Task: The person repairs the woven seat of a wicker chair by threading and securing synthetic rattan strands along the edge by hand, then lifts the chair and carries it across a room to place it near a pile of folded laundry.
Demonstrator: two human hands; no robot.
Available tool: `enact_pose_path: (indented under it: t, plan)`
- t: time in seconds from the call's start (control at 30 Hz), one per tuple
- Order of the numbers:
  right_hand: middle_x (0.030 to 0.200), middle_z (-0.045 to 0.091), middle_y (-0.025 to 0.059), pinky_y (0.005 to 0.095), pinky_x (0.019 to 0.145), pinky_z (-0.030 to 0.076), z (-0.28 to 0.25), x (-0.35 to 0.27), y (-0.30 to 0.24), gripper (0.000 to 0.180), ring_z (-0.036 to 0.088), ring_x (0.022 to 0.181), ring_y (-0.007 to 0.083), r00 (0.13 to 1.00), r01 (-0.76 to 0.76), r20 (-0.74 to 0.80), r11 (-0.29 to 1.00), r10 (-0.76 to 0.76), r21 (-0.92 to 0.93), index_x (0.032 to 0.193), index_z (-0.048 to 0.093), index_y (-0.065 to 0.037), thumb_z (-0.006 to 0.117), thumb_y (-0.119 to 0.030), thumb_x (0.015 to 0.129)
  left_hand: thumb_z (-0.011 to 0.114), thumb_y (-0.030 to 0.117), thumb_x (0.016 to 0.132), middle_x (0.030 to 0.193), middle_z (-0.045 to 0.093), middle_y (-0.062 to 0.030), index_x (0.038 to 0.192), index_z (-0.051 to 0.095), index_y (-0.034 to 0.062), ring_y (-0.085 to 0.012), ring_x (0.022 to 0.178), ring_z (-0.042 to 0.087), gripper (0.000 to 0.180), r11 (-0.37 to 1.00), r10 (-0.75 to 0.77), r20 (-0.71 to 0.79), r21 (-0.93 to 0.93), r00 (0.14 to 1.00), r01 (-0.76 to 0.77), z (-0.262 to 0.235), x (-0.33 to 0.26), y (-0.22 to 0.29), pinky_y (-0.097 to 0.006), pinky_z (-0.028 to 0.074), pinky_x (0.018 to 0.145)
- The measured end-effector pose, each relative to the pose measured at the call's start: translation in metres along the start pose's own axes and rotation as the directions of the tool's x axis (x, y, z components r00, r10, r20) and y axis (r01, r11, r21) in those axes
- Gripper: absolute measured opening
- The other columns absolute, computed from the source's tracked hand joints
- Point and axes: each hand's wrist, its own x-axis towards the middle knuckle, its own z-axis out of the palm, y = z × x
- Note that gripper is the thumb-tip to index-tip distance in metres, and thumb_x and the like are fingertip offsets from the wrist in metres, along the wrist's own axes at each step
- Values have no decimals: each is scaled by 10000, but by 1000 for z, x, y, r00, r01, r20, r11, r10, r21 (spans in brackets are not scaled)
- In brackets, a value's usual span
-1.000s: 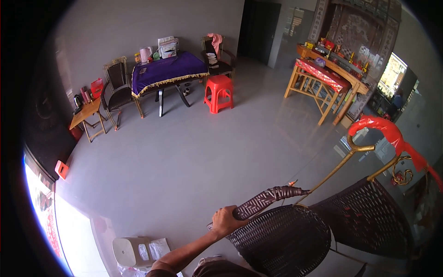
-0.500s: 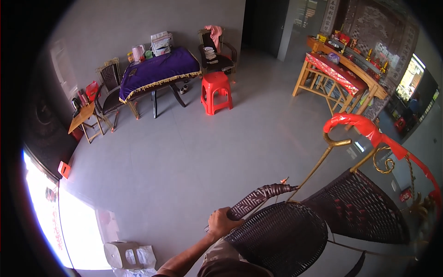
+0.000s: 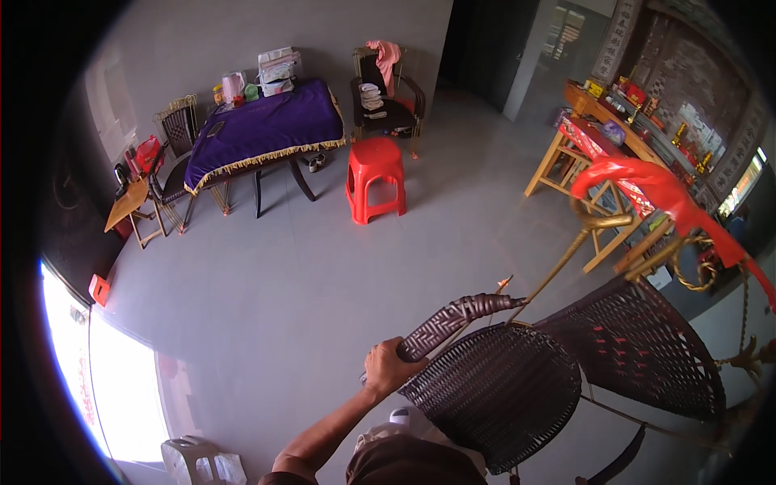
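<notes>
My left hand [image 3: 388, 368] is closed around the front end of a dark woven armrest [image 3: 449, 323]. The armrest belongs to a wicker chair with a round dark brown seat [image 3: 501, 396] and a fan-shaped woven backrest [image 3: 647, 347]. Its gold-coloured metal frame [image 3: 570, 255] curves up at the right, where red plastic wrapping [image 3: 630, 182] covers the top rail. The chair stands close against my body, with its back toward the right. My right hand does not show.
A red plastic stool [image 3: 376, 178] stands ahead on the grey floor. Behind it are a purple-draped table [image 3: 275, 129] and a chair with folded cloths [image 3: 388, 97]. A wooden altar table [image 3: 566, 158] is at the far right, a small folding table [image 3: 128, 202] at left, a grey stool [image 3: 192, 457] lower left.
The view has turned slightly, and the draped table has shifted left. The chair's red-wrapped top rail sits higher and nearer to the altar table in view. My left hand keeps its grip on the armrest.
</notes>
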Motion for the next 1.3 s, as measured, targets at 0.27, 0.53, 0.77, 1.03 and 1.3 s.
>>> enact_pose_path:
  t: [0.27,0.53,0.77,1.03,1.3]
  plan:
    - [934,619,134,382,726,466,115,101,-43,346,564,792,236,999,18,43,995,-22,103,978,599,107,647,78,636,741,386,625,625,621,-101,703,611,28,-275,592,623,388,999,30,1,34,1000,-30,51,152,63,-391,498,616]
    - [886,608,85,393,683,454,249,218,-119,335,532,740,217,992,-24,124,982,0,187,958,610,73,678,60,630,752,416,617,661,636,-116,725,621,31,-290,650,636,421,996,-46,-35,69,998,48,92,308,108,-401,500,658]
    - [850,615,87,366,670,449,365,311,-174,326,533,720,214,980,51,193,999,-50,0,912,610,95,724,-6,624,765,401,591,718,652,-118,764,628,28,-281,688,643,434,988,-146,-26,38,989,147,114,427,128,-391,503,684]
    - [913,625,119,375,713,466,516,377,-275,385,552,777,224,982,83,177,992,-64,-100,973,594,110,713,18,618,767,427,577,716,650,-126,755,619,32,-302,698,639,458,987,-161,-79,7,984,162,140,602,141,-397,500,687]
    - [889,598,91,327,554,467,625,470,-304,380,541,666,188,968,6,250,1000,-6,1,992,586,71,715,36,636,810,283,535,806,646,-143,892,599,5,-281,745,624,499,997,-68,-148,-37,987,63,171,764,182,-375,480,717]
